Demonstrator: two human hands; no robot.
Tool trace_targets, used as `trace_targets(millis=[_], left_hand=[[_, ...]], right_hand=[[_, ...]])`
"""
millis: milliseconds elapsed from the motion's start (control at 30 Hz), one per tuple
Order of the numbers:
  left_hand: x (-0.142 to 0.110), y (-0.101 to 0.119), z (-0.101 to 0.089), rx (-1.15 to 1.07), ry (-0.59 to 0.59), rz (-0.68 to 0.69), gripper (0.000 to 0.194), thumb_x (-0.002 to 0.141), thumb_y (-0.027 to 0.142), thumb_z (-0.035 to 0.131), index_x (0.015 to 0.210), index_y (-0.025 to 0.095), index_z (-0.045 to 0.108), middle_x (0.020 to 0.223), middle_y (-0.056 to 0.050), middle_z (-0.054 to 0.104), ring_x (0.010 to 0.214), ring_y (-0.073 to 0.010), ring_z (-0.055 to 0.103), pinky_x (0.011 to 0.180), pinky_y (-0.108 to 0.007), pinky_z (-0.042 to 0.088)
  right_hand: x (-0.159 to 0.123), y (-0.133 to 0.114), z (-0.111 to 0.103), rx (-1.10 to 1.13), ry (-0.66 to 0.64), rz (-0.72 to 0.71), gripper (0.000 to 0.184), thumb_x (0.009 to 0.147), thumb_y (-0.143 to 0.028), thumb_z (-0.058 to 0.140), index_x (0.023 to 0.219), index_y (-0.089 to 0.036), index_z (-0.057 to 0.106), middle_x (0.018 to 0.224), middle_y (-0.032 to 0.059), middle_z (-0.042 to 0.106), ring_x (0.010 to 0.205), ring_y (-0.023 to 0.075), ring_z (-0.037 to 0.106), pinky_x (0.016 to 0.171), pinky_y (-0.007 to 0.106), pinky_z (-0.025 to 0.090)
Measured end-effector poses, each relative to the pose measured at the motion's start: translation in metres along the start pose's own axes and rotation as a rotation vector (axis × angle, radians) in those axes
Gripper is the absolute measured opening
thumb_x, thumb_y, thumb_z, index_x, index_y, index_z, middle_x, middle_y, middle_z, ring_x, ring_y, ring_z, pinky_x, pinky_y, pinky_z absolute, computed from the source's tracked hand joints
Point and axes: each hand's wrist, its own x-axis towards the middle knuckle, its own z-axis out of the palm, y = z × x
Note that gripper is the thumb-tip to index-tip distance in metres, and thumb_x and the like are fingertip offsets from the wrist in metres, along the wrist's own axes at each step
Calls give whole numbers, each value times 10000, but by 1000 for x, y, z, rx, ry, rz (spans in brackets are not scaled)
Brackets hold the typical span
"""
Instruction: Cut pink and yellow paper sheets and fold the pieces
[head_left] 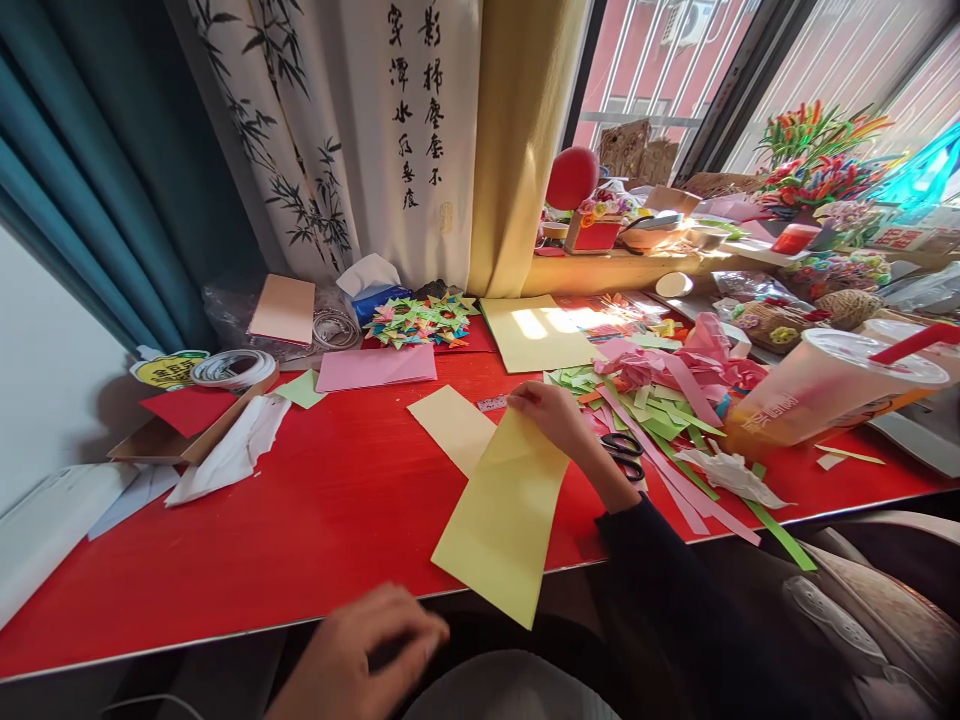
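My right hand pinches a sheet of yellow paper by its upper edge. The sheet hangs at a tilt, and its lower corner reaches past the table's front edge. Partly behind it, a pale cream paper strip lies flat on the table. Near my right wrist are black-handled scissors, their blades hidden. By my fingertips is a small patterned strip. My left hand is at the bottom, below the table edge and slightly blurred. Its fingers curl towards the thumb, nothing is visible in them, and it is apart from the paper.
Coloured paper strips are heaped on the right of the red table, beside a plastic drink cup. Behind are a folded-paper wreath, pink paper and a yellow stack. A cardboard tray stands left.
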Motion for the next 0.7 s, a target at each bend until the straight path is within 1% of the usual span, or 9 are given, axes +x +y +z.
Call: trace_targets(millis=[100, 167, 233, 300, 367, 433, 533, 633, 700], left_hand=[[42, 19, -15, 31, 260, 76, 281, 816, 426, 518, 943, 260, 705, 1022, -28, 691, 983, -208, 600, 832, -275, 440], [78, 33, -16, 85, 405, 106, 310, 809, 404, 527, 1010, 233, 690, 1093, -55, 678, 1052, -246, 573, 895, -339, 424], [108, 44, -11, 63, 418, 128, 288, 787, 371, 561, 972, 200, 701, 1079, -80, 684, 1026, -263, 586, 884, -361, 429], [125, 49, -2, 8, 388, 120, 276, 790, 378, 562, 911, 182, 713, 983, -91, 708, 901, -256, 626, 782, -348, 463], [131, 48, 4, -106, 348, 108, 300, 797, 418, 555, 869, 176, 717, 860, -79, 720, 780, -237, 640, 664, -315, 470], [129, 43, 6, -298, 344, 101, 316, 775, 454, 587, 846, 175, 718, 784, -56, 715, 728, -215, 636, 610, -282, 461], [123, 37, 0, -589, 435, 83, 314, 702, 463, 680, 803, 167, 712, 749, -33, 705, 716, -181, 623, 625, -250, 464], [120, 34, -7, -726, 515, 58, 304, 653, 441, 735, 747, 155, 692, 723, -22, 690, 687, -151, 606, 638, -237, 469], [119, 34, -9, -758, 527, 51, 300, 639, 427, 751, 735, 150, 683, 720, -19, 684, 672, -140, 599, 640, -234, 472]], right_hand=[[-2, -10, 5, 81, -90, -22, 227, 786, -378, 581, 701, -181, 656, 661, 10, 653, 613, 144, 561, 543, 233, 380], [-4, -22, 9, 132, -138, -40, 237, 792, -388, 583, 720, -180, 670, 685, 7, 669, 629, 140, 577, 548, 226, 395], [-5, -33, 10, 177, -169, -61, 236, 800, -386, 584, 727, -180, 672, 696, 2, 676, 641, 138, 591, 556, 221, 411], [-6, -44, 8, 209, -178, -85, 223, 801, -379, 593, 725, -184, 670, 707, -3, 682, 668, 142, 607, 582, 222, 431], [-8, -51, 3, 221, -151, -105, 206, 799, -376, 605, 733, -191, 669, 737, -1, 691, 723, 154, 624, 640, 236, 450], [-11, -53, -3, 217, -64, -108, 206, 806, -391, 605, 812, -195, 668, 843, 21, 703, 826, 174, 634, 730, 263, 458], [-17, -50, -12, 272, 66, -63, 321, 836, -457, 559, 1001, -191, 631, 1040, 70, 680, 962, 194, 626, 825, 299, 460], [-24, -45, -17, 376, -13, -8, 391, 871, -513, 478, 1029, -186, 624, 1046, 79, 680, 974, 197, 633, 833, 311, 479], [-26, -46, -18, 421, -63, 7, 393, 881, -514, 461, 1013, -187, 632, 1045, 73, 685, 980, 194, 633, 834, 311, 485]])
